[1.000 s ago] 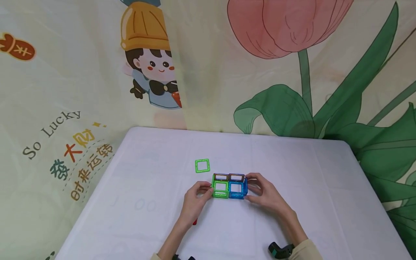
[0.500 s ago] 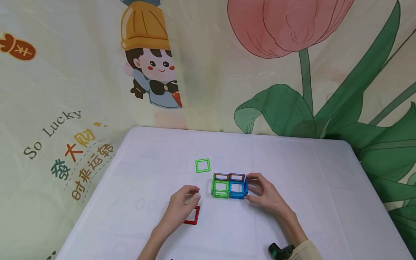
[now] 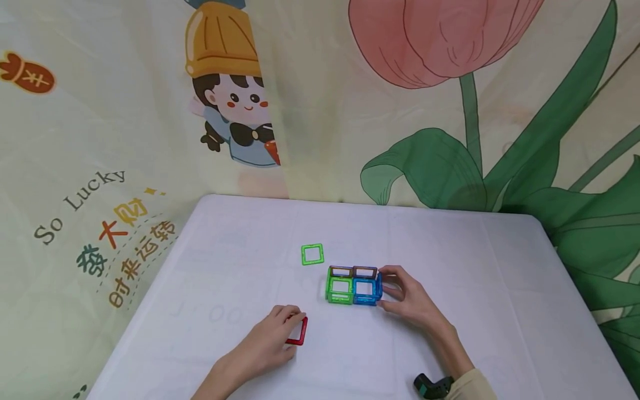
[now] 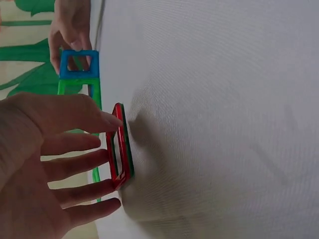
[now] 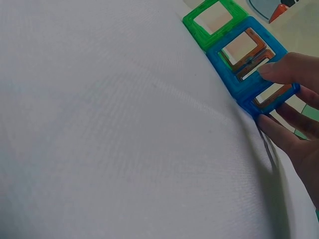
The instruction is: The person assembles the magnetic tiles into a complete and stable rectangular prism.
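Note:
On the white table, the right hand holds the blue end of a block built of magnetic tiles, its thumb on a blue tile and its fingers round the side. Green tiles form the block's left half and brown ones show at its back. Lower left, the left hand reaches over a red magnetic tile. In the left wrist view its thumb tip meets the edge of this red tile, while the other fingers extend fairly straight on the far side. A green layer shows against the red one.
A loose green square tile lies behind the block. A black wrist device sits by the right sleeve. Behind the table hangs a printed cloth with flowers and a cartoon figure.
The left hand has let go of the block's green end and moved left and toward the near edge, onto the red tile. The right hand has stayed on the block.

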A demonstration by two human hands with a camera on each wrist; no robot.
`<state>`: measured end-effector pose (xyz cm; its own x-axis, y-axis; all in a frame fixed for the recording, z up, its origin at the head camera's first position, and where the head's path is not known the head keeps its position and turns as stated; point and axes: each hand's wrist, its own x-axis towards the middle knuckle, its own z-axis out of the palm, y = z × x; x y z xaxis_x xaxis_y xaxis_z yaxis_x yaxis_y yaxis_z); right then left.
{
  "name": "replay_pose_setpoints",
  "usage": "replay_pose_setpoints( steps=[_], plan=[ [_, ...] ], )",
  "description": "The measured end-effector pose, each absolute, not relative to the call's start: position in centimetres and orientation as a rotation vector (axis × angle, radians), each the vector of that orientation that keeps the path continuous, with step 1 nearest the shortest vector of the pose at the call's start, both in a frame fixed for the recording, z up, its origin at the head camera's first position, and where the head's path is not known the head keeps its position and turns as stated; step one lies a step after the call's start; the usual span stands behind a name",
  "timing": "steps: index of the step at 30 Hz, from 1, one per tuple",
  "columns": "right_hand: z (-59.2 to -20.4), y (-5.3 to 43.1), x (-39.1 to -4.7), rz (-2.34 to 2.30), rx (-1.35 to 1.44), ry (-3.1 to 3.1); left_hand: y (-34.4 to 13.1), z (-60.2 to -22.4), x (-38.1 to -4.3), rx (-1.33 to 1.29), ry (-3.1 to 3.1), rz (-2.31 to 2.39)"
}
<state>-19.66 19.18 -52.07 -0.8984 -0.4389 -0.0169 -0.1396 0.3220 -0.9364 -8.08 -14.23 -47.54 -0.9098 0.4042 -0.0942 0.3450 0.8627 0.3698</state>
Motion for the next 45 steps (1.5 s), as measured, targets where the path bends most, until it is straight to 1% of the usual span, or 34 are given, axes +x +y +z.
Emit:
replay_pose_setpoints(
  steps=[12,19,30,40,45],
  plan=[
    [-52.2,19.1,-19.7,-1.609,-0.52,2.302,-13.7,-47.6,-8.2,0.767,2.938,0.322],
    [-52.2,19.0,-19.7,-1.613,-0.502,2.301,-13.4,-47.7,-8.6,0.751,2.923,0.251],
    [-52.2,19.0,-19.7,-1.598,-0.5,2.326,-13.2,-47.9,-9.4,0.791,2.95,0.375],
    [-52.2,18.9,-19.8,-1.598,-0.504,2.325,-12.2,-45.9,-10.8,0.761,2.889,0.513],
    [-52.2,19.0,-19.8,-1.59,-0.512,2.328,-11.9,-45.5,-11.2,0.787,2.871,0.581]
  ],
)
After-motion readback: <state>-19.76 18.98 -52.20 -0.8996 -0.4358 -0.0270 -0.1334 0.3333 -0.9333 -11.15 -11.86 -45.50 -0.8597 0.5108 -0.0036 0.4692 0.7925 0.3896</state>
